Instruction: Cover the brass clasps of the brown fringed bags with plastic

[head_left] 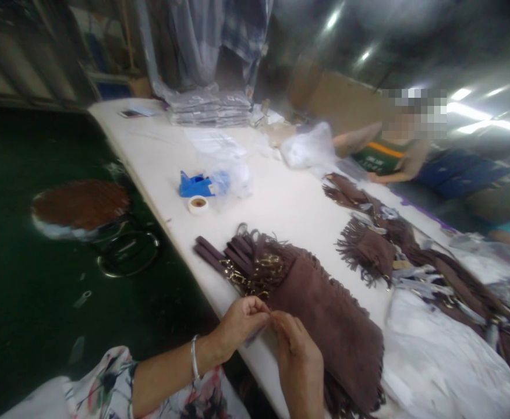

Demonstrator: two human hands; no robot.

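Observation:
My left hand [243,326] and my right hand [297,361] meet at the table's near edge, their fingertips pinched together. Whatever is between them is too small and blurred to name. A silver bangle [194,358] circles my left wrist. Just beyond and to the right lies a brown fringed suede bag [320,308], flat on the table. Brown straps [237,256] with gold chain and clasps [237,276] rest at its far left end. My right hand is beside the bag's near edge; I cannot tell whether it touches it.
On the white table [150,151] are a blue tape dispenser [194,185], a tape roll [198,204], stacked plastic-wrapped packages [209,107], more brown fringed bags [368,250] and white plastic [447,355]. A stool [82,203] stands left. A co-worker [381,151] is across the table.

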